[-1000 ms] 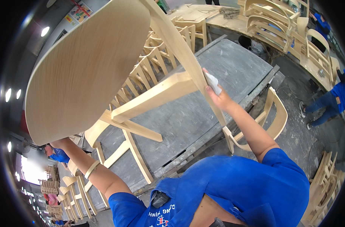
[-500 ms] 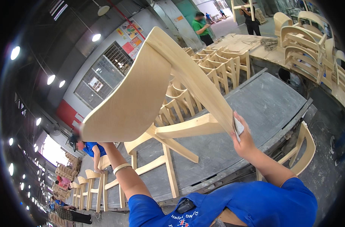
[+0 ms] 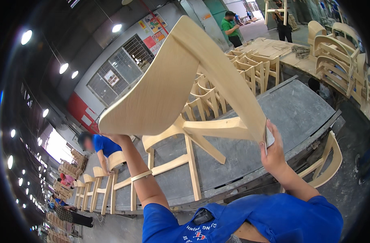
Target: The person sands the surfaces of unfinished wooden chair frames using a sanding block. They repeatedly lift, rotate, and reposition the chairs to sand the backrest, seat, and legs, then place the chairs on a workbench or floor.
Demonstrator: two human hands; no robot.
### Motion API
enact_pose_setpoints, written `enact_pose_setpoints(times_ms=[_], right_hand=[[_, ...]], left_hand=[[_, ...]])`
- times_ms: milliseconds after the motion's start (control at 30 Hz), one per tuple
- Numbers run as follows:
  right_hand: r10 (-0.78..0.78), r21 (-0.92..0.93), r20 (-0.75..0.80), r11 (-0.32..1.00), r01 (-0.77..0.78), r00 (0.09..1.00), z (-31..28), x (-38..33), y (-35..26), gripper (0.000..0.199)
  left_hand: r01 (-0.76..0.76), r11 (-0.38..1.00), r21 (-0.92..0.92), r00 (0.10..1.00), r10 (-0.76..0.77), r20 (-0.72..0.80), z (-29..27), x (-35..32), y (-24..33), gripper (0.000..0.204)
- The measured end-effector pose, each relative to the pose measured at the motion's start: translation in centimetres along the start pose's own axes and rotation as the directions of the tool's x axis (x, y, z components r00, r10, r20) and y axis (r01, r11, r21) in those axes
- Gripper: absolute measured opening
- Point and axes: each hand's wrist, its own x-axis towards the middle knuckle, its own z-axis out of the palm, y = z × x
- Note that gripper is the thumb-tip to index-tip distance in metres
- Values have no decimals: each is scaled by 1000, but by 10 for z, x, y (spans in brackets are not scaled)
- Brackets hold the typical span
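Observation:
A pale wooden chair frame [image 3: 229,89] is raised and tilted above the grey table, its broad curved backrest [image 3: 152,97] toward the left. My left hand [image 3: 116,139] is closed on the backrest's lower edge, with its fingers mostly hidden behind the wood. At the lower end of the long side leg, my right hand [image 3: 273,152] wraps around a whitish pad [image 3: 269,137] that looks like folded sandpaper, pressed against the leg. Under the raised frame, another wooden chair frame [image 3: 170,164] stands at the table's near edge.
The long grey table [image 3: 290,109] runs beneath my arms. Several chair frames [image 3: 256,69] stand in rows behind it, and more are stacked at the right [image 3: 339,56]. One chair [image 3: 327,162] is beside the table at right. A co-worker in blue [image 3: 106,146] handles chairs at left.
The whole view has shifted, so the scene sits farther right. My right hand and the pad remain at the leg's lower end; my left hand keeps its hold on the backrest.

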Motion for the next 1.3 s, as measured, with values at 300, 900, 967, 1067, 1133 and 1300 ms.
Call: enact_pose_setpoints(times_ms=[300,900,967,1067,1133,1300], right_hand=[[24,-93,-13,995,-25,1000,18,-1,-34,62],[335,421,734,458,-783,591,21,-58,8,49],[317,420,746,458,-783,586,28,-59,1,48],[317,377,765,486,-789,561,39,-51,-16,48],[329,397,718,530,-750,613,53,-49,-33,47],[253,537,549,623,-568,797,108,-58,-69,48]], left_hand=[[-176,963,-207,967,208,149,8,49,124,43],[128,989,-72,705,-40,709,186,90,-26,52],[85,995,-44,613,-18,790,193,94,-29,54],[-240,940,243,790,44,611,182,70,0,68],[-78,975,208,935,-1,355,165,30,37,94],[473,865,-168,619,-190,762,134,-44,136,103]])
